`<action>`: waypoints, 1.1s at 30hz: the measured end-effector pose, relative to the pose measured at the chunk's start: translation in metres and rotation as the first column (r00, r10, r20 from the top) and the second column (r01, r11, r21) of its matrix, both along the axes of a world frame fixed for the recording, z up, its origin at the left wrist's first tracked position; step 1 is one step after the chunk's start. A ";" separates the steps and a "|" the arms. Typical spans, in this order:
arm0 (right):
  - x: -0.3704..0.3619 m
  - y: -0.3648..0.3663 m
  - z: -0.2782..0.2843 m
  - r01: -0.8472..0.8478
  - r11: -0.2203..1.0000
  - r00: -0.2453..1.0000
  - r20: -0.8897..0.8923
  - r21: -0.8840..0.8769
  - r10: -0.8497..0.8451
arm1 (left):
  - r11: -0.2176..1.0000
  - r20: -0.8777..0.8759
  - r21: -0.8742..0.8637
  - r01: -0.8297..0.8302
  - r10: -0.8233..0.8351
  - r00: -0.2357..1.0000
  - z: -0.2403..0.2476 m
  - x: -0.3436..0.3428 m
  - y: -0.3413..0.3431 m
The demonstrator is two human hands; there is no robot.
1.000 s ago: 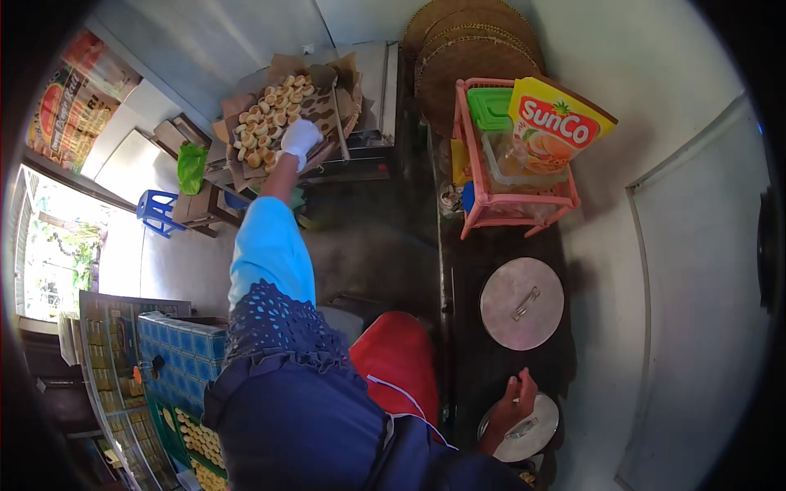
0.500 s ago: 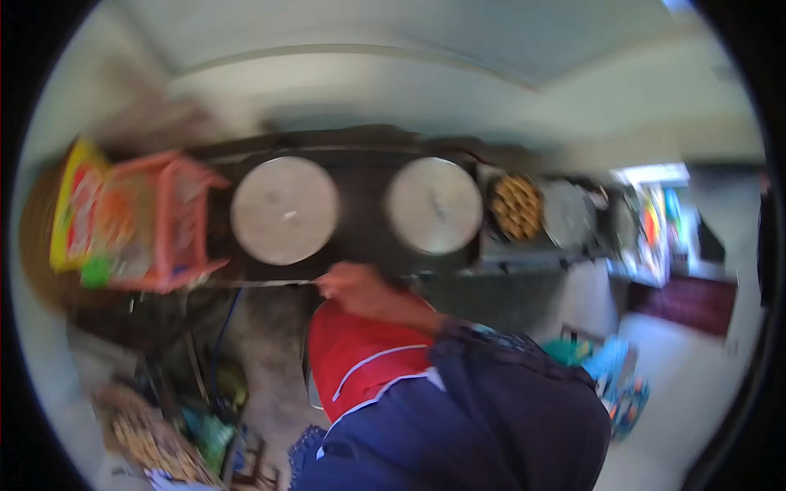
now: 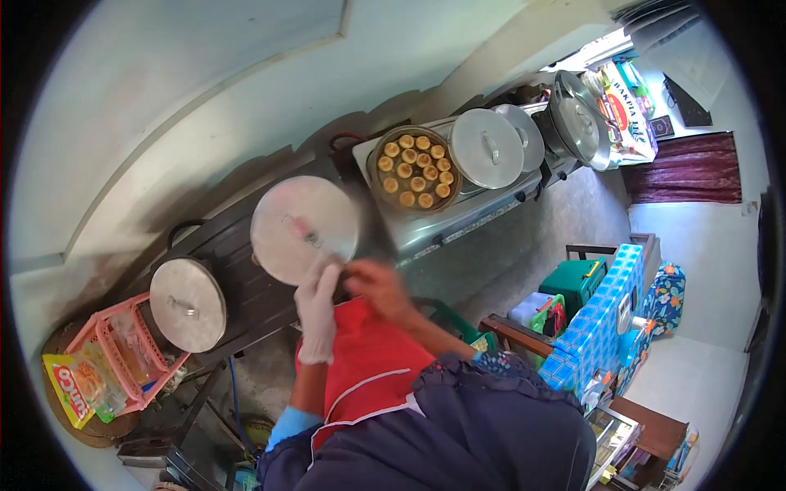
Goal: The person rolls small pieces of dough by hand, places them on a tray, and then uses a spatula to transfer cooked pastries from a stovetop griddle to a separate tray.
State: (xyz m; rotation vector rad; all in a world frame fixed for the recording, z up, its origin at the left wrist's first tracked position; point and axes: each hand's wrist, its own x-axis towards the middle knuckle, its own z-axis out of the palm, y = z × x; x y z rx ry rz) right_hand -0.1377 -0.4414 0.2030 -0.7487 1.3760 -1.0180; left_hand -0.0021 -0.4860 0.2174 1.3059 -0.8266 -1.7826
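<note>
A white glove (image 3: 316, 331) covers my left hand (image 3: 318, 303) past the wrist; my right hand (image 3: 381, 290) is bare. I wear a dark navy top (image 3: 458, 434) with a ruffled right sleeve (image 3: 516, 374), a light-blue undersleeve (image 3: 291, 426) showing on the left, and red cloth (image 3: 364, 348) crossed and edged with narrow white piping (image 3: 368, 380).

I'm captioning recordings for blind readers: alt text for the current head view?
A person's gloved left hand and blurred bare right hand are close together at the near edge of a round metal lid. Right of it, a pan holds browned pastries; left of it is another lid.
</note>
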 end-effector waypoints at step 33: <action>-0.304 -0.105 -0.127 0.323 0.912 0.665 -0.625 -0.254 -0.410 | 0.922 0.562 -0.353 0.160 0.072 0.824 -0.190 -0.313 -0.142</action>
